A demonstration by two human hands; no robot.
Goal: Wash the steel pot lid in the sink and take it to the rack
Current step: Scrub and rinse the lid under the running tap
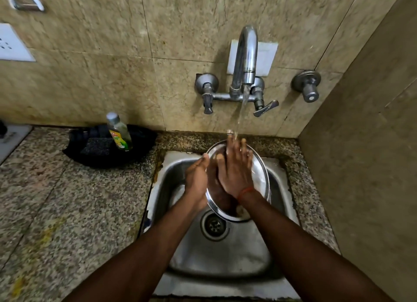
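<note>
steel sink (180,166), tap (246,53) running; left hand (196,177) grips lid (259,173) rim, right hand (235,168) flat on it.

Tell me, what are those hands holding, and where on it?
The steel pot lid, tilted over the sink. The left hand grips its left rim; the right hand lies flat on its face.

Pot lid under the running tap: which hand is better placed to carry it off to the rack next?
Probably the left hand: it already grips the steel pot lid at its left rim, holding it tilted over the sink. The right hand lies flat and open on the lid's face, rubbing, not gripping.
</note>
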